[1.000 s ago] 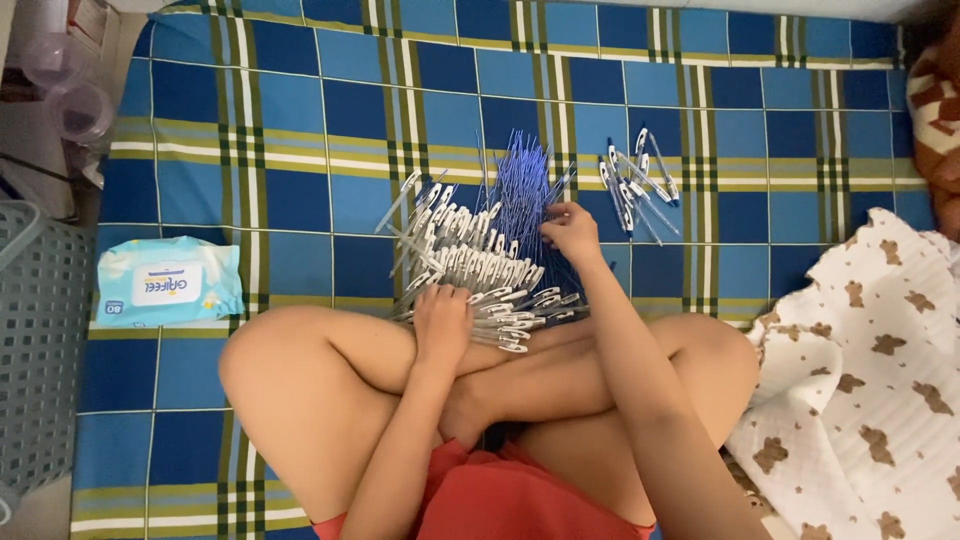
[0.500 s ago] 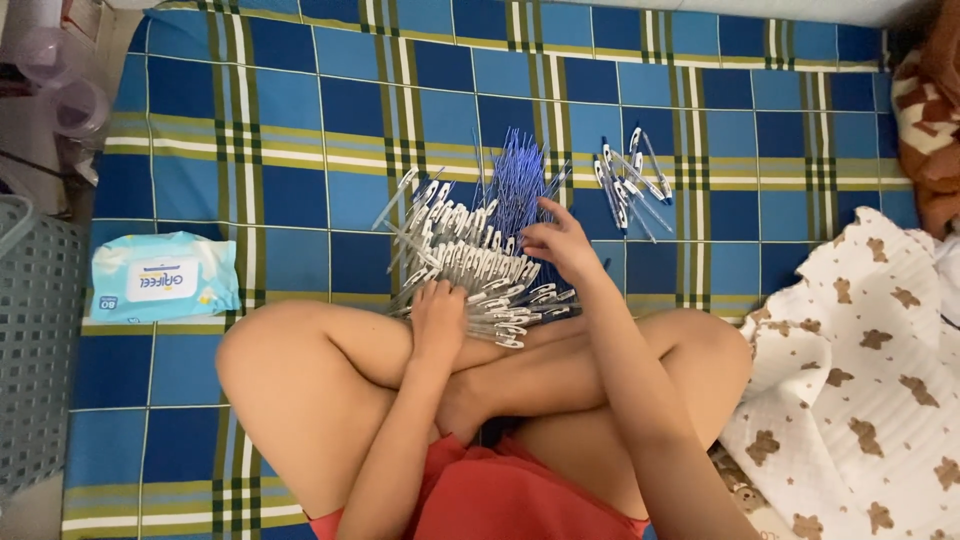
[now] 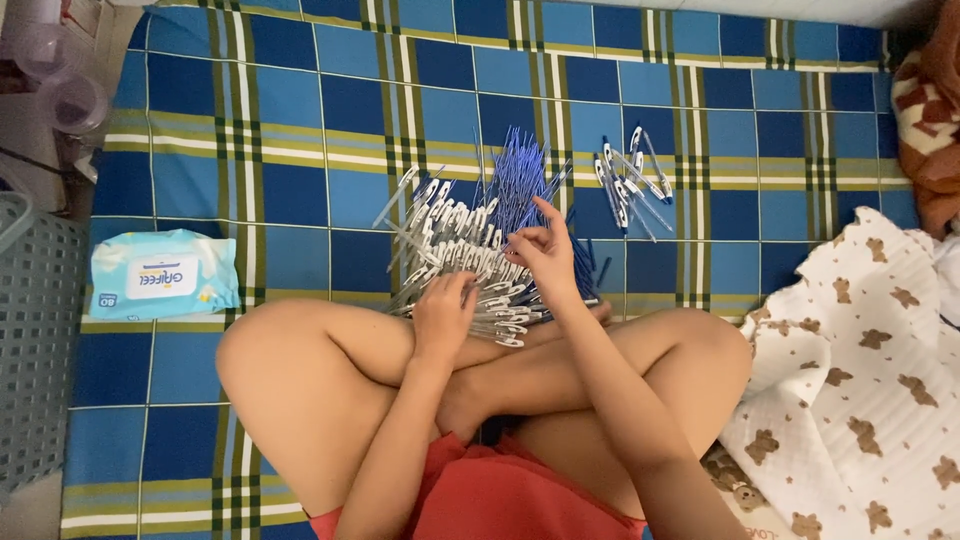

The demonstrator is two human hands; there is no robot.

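I sit cross-legged on a blue, green and yellow checked mat (image 3: 300, 120). In front of my shins lies a big heap of clear pen barrels with white clips (image 3: 450, 245), and behind it a bundle of thin blue refills (image 3: 520, 175). My left hand (image 3: 443, 318) rests on the near edge of the heap, fingers curled over the barrels. My right hand (image 3: 545, 250) hovers over the heap's right side, fingers pinched around a small pen part that I cannot make out. A small group of assembled pens (image 3: 630, 180) lies apart to the right.
A light blue pack of wet wipes (image 3: 160, 272) lies on the mat at left, next to a grey plastic basket (image 3: 35, 340). A white cloth with brown bears (image 3: 870, 380) covers the right side. A red-brown fabric (image 3: 935, 120) sits at the far right.
My right hand has drawn back from the blue refills toward me, over the heap. The left hand has stayed on the heap's near edge.
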